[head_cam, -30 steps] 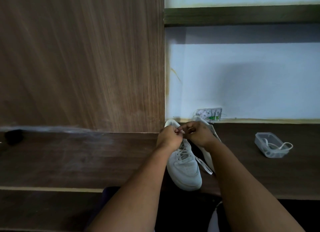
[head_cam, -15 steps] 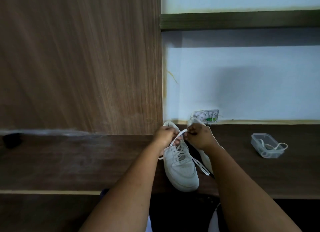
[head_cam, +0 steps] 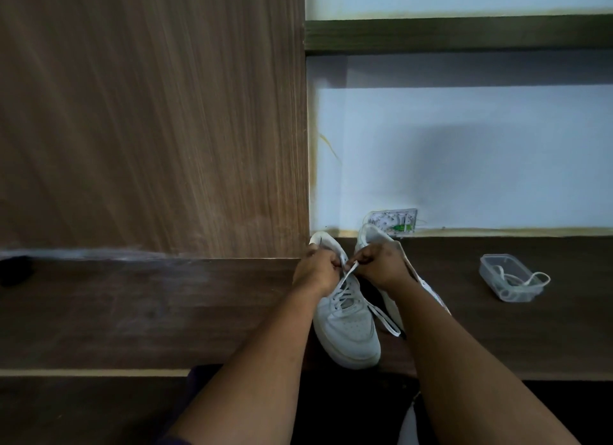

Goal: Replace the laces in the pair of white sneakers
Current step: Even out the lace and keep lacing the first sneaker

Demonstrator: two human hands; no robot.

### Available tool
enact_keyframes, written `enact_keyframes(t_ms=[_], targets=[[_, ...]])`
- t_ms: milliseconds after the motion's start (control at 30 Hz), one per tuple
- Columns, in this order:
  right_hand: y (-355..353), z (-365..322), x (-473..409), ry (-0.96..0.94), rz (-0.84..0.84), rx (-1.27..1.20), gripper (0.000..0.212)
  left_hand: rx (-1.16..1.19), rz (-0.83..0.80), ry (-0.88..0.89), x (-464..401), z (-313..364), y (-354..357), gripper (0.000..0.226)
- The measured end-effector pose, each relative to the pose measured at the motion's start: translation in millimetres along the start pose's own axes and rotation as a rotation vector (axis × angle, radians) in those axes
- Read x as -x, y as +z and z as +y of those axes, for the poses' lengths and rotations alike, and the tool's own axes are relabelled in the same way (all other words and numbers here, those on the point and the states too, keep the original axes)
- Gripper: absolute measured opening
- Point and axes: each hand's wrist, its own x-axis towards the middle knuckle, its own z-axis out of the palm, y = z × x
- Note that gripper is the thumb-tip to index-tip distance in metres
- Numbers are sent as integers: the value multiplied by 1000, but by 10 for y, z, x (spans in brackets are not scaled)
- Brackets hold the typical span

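Note:
Two white sneakers stand side by side on a dark wooden desk (head_cam: 139, 312), toes toward me. The left sneaker (head_cam: 348, 328) carries a white lace (head_cam: 345, 282) through its eyelets. My left hand (head_cam: 318, 267) grips the shoe's collar near the top eyelets. My right hand (head_cam: 381, 265) pinches the lace's upper end, drawn taut between the hands. Another lace end (head_cam: 386, 321) trails over the shoe's right side. My right arm covers much of the right sneaker (head_cam: 374, 237).
A clear plastic container (head_cam: 507, 278) with a loose white lace inside sits on the desk at the right. A brown wooden panel (head_cam: 149, 119) rises behind the desk at left, a pale wall with a socket plate (head_cam: 394, 220) behind the shoes.
My hands have drawn slightly apart and the lace end now shows stretched between them. The camera view shifted a little.

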Motion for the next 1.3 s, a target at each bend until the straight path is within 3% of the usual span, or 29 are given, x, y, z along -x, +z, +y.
enact_keyframes(t_ms=[100,200,300,467,567,700,767,800,867,967,1067,1167,1300], targets=[[45,28,-22,16,-14,-54,26,97,-2,-23,-46,-56,31,15],[38,51,-42,47,-76,-60,26,119,-4,15,-85,-116,41,10],[52,26,-31,77,-136,36,54,147,25,38,-138,-158,32,9],[50,-3,-15,144,-130,47,57,401,199,-99,-267,-270,-204,10],[28,-18,-3,180,-151,111,57,905,433,-250,-339,-430,-637,25],[20,-65,-31,226,-161,46,38,1867,531,-186,-129,-564,-1418,32],[25,-84,-40,234,-159,57,34,2130,549,-141,-22,-566,-1609,33],[29,-87,-45,233,-156,64,33,2154,532,-131,11,-524,-1627,27],[31,-100,-40,229,-155,76,31,1954,502,-150,37,-360,-1540,21],[32,-121,-25,226,-169,100,33,1002,407,-190,-16,-158,-1106,9],[43,-111,-15,218,-156,91,30,321,124,6,-83,-129,-576,16],[53,-104,3,214,-141,90,29,0,-60,95,-31,-142,-321,23],[57,-79,6,190,-113,113,30,-91,-52,164,-49,-122,-185,12]])
